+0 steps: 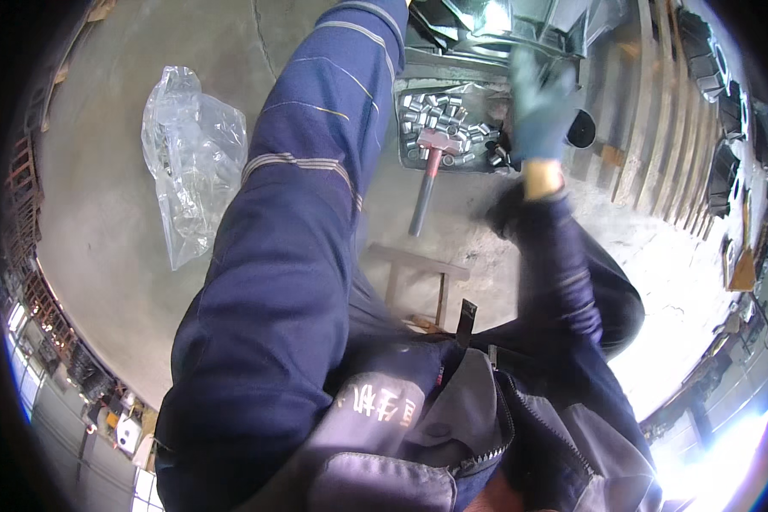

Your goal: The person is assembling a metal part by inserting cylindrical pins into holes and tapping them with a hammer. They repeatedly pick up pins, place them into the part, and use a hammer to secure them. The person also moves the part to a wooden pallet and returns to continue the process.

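Observation:
My right hand (542,111), in a grey-green glove, is blurred by motion. Its fingers look stretched out and apart, with nothing visible in them. It passes over the right edge of a shallow tray (404,162) of short, shiny metal cylinders (439,111). A hammer (427,175) rests with its reddish head on the tray's near side and its dark handle on the floor toward me. My left arm reaches far forward in a blue sleeve, and its hand lies beyond the upper edge. Dark, glossy metal parts (478,38) stand ahead of the tray.
A crumpled clear plastic bag (192,162) lies on the concrete floor at left. On the right is a slatted wooden pallet (648,111), with a black round cup-like piece (581,128) by its edge. More dark parts (724,179) line the far right. A low frame stool (418,264) stands below me.

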### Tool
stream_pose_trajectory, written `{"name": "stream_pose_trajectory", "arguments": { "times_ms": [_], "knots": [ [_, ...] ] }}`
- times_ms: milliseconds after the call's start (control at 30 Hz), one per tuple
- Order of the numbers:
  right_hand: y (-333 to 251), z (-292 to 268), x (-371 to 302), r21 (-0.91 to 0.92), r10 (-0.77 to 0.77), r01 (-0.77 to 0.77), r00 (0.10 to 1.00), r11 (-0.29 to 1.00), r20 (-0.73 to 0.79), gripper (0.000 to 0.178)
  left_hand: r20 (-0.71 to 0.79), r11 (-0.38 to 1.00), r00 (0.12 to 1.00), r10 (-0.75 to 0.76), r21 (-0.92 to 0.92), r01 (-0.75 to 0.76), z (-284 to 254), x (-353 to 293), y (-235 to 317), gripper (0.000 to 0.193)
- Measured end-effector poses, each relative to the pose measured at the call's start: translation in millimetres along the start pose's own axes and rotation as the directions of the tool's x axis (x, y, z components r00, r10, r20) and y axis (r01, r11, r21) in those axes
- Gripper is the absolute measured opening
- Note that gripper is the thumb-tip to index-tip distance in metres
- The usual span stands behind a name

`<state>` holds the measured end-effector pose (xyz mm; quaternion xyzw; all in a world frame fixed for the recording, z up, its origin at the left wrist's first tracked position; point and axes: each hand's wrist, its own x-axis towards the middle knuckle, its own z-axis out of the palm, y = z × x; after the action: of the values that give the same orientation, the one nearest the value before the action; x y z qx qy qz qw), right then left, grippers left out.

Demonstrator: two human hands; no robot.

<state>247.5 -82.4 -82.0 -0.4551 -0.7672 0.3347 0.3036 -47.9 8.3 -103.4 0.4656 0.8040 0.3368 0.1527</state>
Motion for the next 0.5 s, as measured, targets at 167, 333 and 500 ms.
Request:
{"name": "stream_pose_trajectory", "arguments": {
  "times_ms": [167, 333, 500],
  "knots": [
    [87, 75, -237, -0.147, 0.775, -0.781, 0.543, 0.607, 0.323, 0.035, -0.059, 0.999, 0.998, 0.030, -0.016, -0.031, -5, -4, 4, 0.057],
    [122, 112, -259, 0.202, 0.572, -0.973, 0.103, -0.112, 0.814, 0.031, -0.027, 0.997, 1.000, -0.002, 0.083, 0.004, -17, -16, 17, 0.053],
    [85, 47, -190, 0.219, 0.523, -0.974, 0.158, -0.056, 0.837, 0.027, 0.013, 0.987, 0.990, -0.143, -0.078, 0.144, -24, -24, 30, 0.054]
  ]
}}
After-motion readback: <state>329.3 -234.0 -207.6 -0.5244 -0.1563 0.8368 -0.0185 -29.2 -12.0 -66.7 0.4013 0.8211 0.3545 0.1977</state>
